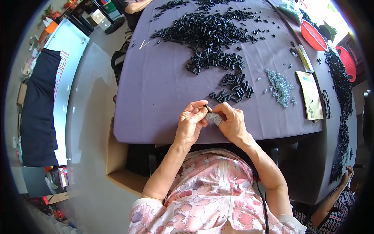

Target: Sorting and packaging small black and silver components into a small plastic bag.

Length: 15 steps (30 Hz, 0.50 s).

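My left hand (189, 120) pinches a small black plastic part (207, 108) between thumb and fingers, over the table's near edge. Close against it, my right hand (233, 120) has its fingers bent inward, with a grey speckled piece (214, 118) at its grip. What that piece is made of, and whether the right fingertips touch the black part, I cannot tell. Just beyond my hands lies a small group of black plastic parts (235, 87). A heap of small clear pieces (279, 87) spreads to the right of it.
A large pile of black parts (201, 30) covers the far middle of the purple-covered table (152, 93). At right are a notebook (309, 95), eyeglasses (327, 104) and a red basket (314, 35). Other people's arms (137, 6) show at far left and lower right. A cardboard box (117, 158) stands below.
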### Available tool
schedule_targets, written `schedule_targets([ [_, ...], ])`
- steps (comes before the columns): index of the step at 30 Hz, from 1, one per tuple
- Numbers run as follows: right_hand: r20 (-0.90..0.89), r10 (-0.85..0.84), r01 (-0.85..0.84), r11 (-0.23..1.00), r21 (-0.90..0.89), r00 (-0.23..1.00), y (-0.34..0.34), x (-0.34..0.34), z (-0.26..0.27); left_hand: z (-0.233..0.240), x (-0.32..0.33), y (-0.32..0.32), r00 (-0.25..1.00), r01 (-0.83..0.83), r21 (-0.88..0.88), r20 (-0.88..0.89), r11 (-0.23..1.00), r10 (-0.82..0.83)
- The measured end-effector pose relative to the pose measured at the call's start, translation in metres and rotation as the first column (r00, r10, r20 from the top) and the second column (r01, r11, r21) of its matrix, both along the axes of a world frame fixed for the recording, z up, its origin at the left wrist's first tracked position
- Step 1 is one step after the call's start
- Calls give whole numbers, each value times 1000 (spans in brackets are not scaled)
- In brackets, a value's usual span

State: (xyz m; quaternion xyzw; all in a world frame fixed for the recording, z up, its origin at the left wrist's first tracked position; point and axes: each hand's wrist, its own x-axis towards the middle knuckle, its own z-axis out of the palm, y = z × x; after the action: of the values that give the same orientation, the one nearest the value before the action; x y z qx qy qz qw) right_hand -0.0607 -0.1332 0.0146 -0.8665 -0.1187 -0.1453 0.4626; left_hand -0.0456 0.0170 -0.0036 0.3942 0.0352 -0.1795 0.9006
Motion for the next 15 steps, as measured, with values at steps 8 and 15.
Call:
schedule_targets([
  [8, -100, 32, -20, 992, 128, 994, 3, -2, -2, -6, 1, 4, 999, 26, -61, -33, 998, -28],
  [15, -146, 151, -101, 947, 306, 978, -3, 1, -6, -4, 6, 0, 998, -37, -36, -54, 999, 35],
])
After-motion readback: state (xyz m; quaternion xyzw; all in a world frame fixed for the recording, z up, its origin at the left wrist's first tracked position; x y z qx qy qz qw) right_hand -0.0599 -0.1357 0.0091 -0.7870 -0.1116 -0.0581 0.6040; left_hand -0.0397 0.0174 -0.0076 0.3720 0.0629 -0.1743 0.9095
